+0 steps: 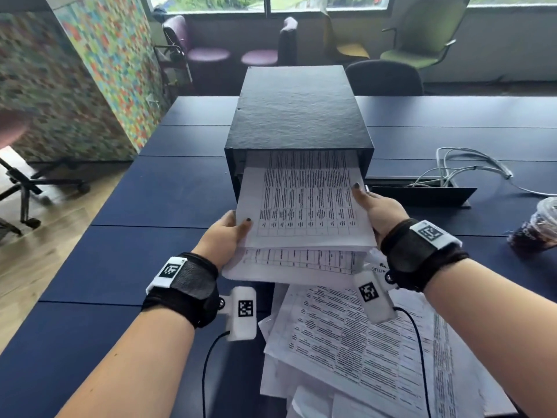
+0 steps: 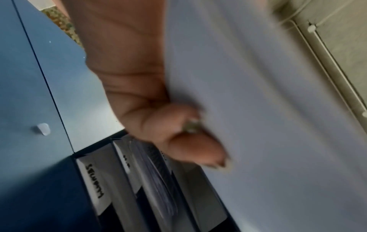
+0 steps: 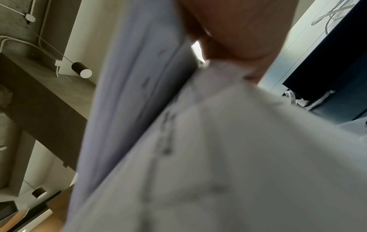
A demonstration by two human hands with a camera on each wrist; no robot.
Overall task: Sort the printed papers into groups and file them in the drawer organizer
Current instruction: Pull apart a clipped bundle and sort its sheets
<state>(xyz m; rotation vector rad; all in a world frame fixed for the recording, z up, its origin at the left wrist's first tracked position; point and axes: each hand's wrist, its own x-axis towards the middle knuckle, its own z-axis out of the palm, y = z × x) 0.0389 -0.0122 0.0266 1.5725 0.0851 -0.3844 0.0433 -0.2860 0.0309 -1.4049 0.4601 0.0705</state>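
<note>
White printed sheets, a stack of papers (image 1: 304, 206), sit between my two hands with the far end already inside the open mouth of the black drawer organizer (image 1: 298, 116) on the dark blue bench (image 1: 120, 251). My left hand (image 1: 224, 236) grips the near left edge, thumb on top, fingers (image 2: 190, 150) curled underneath. My right hand (image 1: 378, 211) pinches the right edge the same way. More loose papers (image 1: 361, 342) lie spread on the bench just under my wrists.

Papers (image 1: 304, 203) in organizer (image 1: 297, 116) mouth
</note>
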